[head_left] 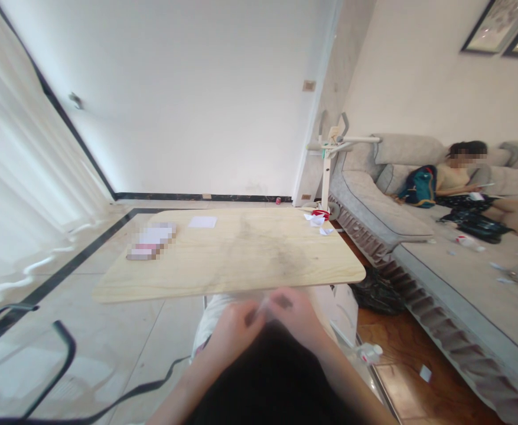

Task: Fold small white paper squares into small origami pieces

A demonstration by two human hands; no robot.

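My left hand [234,330] and my right hand [296,316] meet just below the near edge of a pale wooden table [241,254], above my lap. The fingers of both are pinched together round something small and pale that motion blur keeps me from naming. On the table lie a white sheet of paper [202,222] at the far side, a blurred-out stack [151,241] at the left, and crumpled white paper [315,219] at the far right corner.
A grey sofa [440,248] runs along the right, with another person sitting on it beside a blue bag [418,186] and a black bag [478,224]. A white stand [327,171] is behind the table. Black straps [59,354] lie on the tiled floor at left.
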